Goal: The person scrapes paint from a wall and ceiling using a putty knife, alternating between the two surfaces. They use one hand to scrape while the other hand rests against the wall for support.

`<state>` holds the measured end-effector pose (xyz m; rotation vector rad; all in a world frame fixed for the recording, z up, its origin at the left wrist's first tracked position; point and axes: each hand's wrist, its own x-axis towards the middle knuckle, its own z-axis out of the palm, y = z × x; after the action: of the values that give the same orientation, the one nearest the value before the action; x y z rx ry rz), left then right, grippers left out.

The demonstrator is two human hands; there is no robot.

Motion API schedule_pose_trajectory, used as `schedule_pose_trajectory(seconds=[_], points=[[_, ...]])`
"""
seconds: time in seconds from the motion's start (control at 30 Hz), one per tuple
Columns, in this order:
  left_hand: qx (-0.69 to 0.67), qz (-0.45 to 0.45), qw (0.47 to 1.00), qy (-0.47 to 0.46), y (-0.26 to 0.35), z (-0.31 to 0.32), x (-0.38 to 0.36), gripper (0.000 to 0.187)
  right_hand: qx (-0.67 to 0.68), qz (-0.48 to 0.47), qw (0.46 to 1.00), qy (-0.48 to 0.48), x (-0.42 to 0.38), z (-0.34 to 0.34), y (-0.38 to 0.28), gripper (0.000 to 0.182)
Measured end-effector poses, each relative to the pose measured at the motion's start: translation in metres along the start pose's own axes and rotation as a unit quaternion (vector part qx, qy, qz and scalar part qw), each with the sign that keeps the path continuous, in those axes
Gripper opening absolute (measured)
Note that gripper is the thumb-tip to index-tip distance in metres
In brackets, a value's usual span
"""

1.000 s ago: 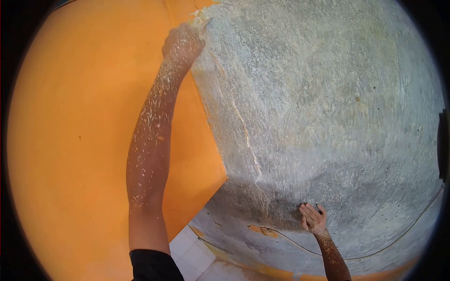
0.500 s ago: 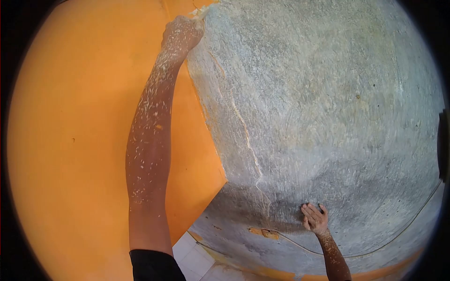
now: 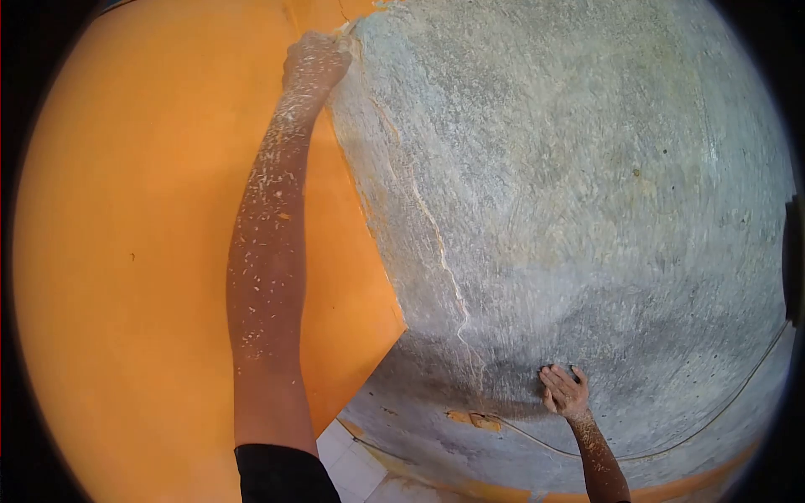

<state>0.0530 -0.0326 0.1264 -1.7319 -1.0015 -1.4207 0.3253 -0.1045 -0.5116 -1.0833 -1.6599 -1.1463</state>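
Observation:
My left hand [image 3: 316, 63] is raised high on the wall, closed in a fist at the ragged edge where orange paint [image 3: 151, 218] meets bare grey plaster [image 3: 553, 193]. What it grips, if anything, is hidden and slightly blurred. Pale chips and dust cover that forearm [image 3: 267, 251]. Low on the grey plaster, my right hand [image 3: 563, 391] rests with its palm against the wall and its fingers spread. Flecks also cling to the right wrist.
A pale crack [image 3: 440, 243] runs down the grey plaster. A thin cable [image 3: 671, 451] curves along the lower wall, starting near an orange patch [image 3: 484, 421]. Light floor tiles [image 3: 348, 461] show at the bottom. Something dark [image 3: 792, 260] stands at the right edge.
My left hand has shifted slightly left and down along the paint edge, still closed. My right hand stays in the same place on the wall.

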Motion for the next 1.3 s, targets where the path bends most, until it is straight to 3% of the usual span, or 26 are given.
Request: schedule_pose_trajectory(seconds=[0.1, 0.2, 0.3, 0.4, 0.5, 0.6, 0.8, 1.0, 1.1, 1.3], points=[[0.100, 0.037, 0.987, -0.119, -0.012, -0.022, -0.021, 0.034, -0.004, 0.007, 1.000, -0.003, -0.004, 0.000, -0.003, 0.034], [0.023, 0.012, 0.999, -0.042, -0.031, -0.011, -0.056, 0.030, -0.008, 0.012, 1.000, -0.004, 0.000, -0.002, -0.003, 0.035], [0.073, 0.017, 0.996, -0.048, -0.024, -0.014, -0.051, 0.029, -0.006, 0.014, 1.000, 0.001, 0.001, -0.002, -0.003, 0.034], [0.038, -0.004, 0.996, -0.083, -0.020, -0.025, -0.057, 0.035, -0.003, 0.015, 1.000, 0.006, 0.000, 0.001, -0.007, 0.033], [0.115, 0.018, 0.993, 0.014, -0.027, 0.008, -0.069, 0.033, 0.001, 0.006, 1.000, 0.007, 0.001, -0.001, -0.001, 0.032], [0.040, 0.011, 0.998, -0.038, -0.024, 0.000, -0.052, 0.032, 0.001, 0.003, 1.000, 0.013, 0.004, 0.000, -0.001, 0.031], [0.113, 0.011, 0.993, -0.041, -0.022, 0.011, -0.067, 0.034, 0.006, 0.006, 1.000, 0.015, -0.004, 0.000, -0.004, 0.031], [0.056, -0.003, 0.996, -0.071, -0.012, -0.004, -0.041, 0.041, 0.001, 0.008, 1.000, 0.026, -0.002, 0.004, -0.008, 0.031], [0.133, 0.033, 0.990, -0.012, -0.013, 0.003, -0.061, 0.036, -0.006, 0.007, 1.000, 0.022, 0.000, 0.002, -0.002, 0.031], [0.097, 0.016, 0.995, -0.025, -0.024, 0.000, -0.016, 0.036, 0.006, 0.018, 1.000, 0.016, -0.001, 0.001, -0.005, 0.032]])
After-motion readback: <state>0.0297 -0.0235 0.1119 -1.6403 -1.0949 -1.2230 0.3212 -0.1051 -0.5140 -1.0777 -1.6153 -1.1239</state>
